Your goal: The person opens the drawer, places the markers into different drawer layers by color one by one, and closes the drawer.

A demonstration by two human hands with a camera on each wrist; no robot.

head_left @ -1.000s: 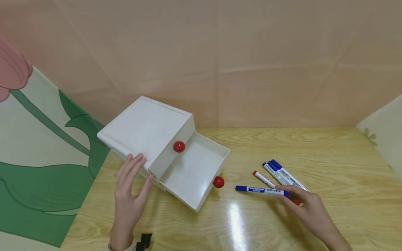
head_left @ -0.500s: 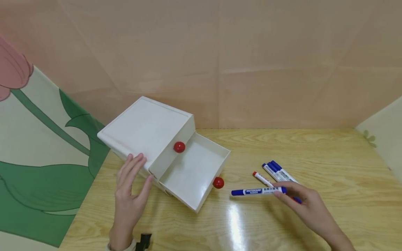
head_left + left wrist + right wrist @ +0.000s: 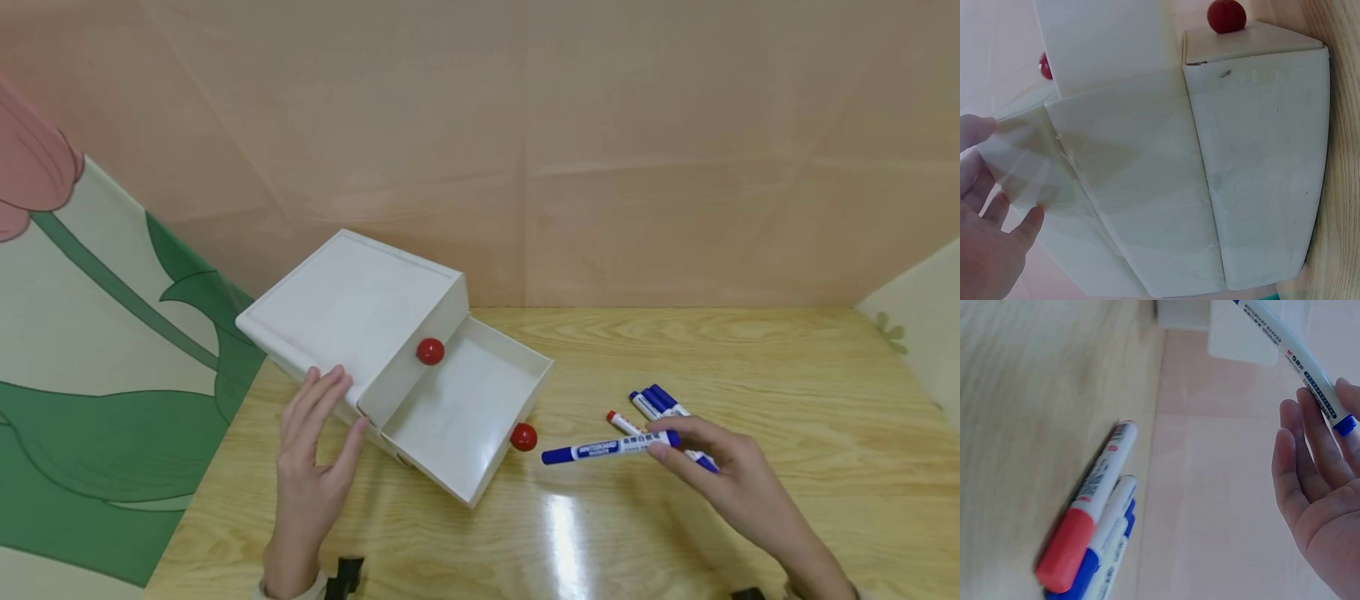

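Note:
A white drawer cabinet (image 3: 352, 304) with red ball knobs stands at a slant on the table. Its middle drawer (image 3: 465, 400) is pulled out, with bare white inside. My left hand (image 3: 311, 467) rests its fingertips on the cabinet's near side and top edge, fingers extended. In the left wrist view, the drawer below (image 3: 1260, 156) is pushed in. My right hand (image 3: 731, 475) pinches a blue whiteboard marker (image 3: 600, 449) near one end, between thumb and fingers. The marker is held above the table, its other end pointing left towards the drawer's red knob (image 3: 523, 437).
Behind the right hand lie several blue-capped markers (image 3: 656, 398) and a red marker (image 3: 622, 422), partly hidden by it. They lie close together on the wooden table (image 3: 825, 400). A pinkish-brown sheet (image 3: 675, 167) hangs behind, and a flower-print panel (image 3: 112, 333) stands left.
My right hand has lifted the blue whiteboard marker off the pile and shifted it slightly left. The marker now tilts, with its left end lower. My left hand and the cabinet have stayed put.

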